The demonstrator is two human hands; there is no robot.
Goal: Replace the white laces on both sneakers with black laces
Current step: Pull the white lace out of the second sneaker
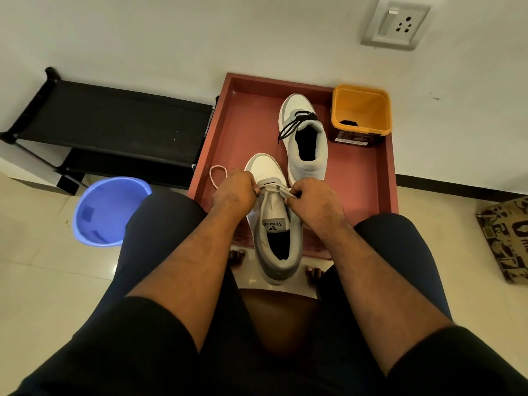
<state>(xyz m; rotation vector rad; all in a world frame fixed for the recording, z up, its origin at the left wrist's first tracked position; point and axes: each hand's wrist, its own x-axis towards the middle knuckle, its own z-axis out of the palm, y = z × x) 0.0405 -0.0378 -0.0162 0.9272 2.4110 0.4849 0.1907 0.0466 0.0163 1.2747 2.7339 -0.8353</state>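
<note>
Both hands pinch the white lace point(218, 174) over the near sneaker point(274, 224), left hand point(235, 192), right hand point(313, 200). The far sneaker point(307, 138) with black lace point(297, 122) lies on the red tray point(363, 178).

Soft even indoor light, mild glare on the glossy cream floor tiles point(43, 281), faint shadows, wide-angle bending at edges, slight overall softness

A black shoe rack point(114, 121) stands far left against the wall, a blue plastic tub point(105, 210) near it on the floor tiles, a wall socket point(397, 24) far right, and a patterned cardboard box point(505, 238) at the right edge.
</note>
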